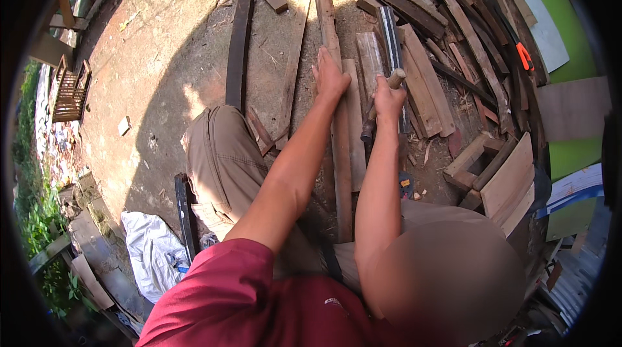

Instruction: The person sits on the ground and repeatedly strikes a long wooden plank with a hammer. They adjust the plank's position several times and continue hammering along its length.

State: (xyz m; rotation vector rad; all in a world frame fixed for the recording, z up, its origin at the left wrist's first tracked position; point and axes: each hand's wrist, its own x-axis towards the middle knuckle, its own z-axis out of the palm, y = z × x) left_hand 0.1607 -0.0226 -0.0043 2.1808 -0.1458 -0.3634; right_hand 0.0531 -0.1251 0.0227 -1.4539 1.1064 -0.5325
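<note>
left hand: partly open, laid over the long wooden beam, fingers bent across it; whether they wrap beneath is hidden. the beam runs from ahead of this hand back toward the body, passing between the knees, so the palm probably serves to steady it.

right hand: closed round the wooden handle of the hammer, just right of the beam. butt end pokes up beyond the fist, dark head hangs on the near side, below the fingers; reads as a carrying hold rather than a striking one.

short plank lies between the hands, just beside the beam, roughly parallel. ahead of the right hand: a dark strip with pale streaks. farther right, loose timber is heaped, seemingly to leave working room. well left of the left hand: dark board on the ground.
</note>
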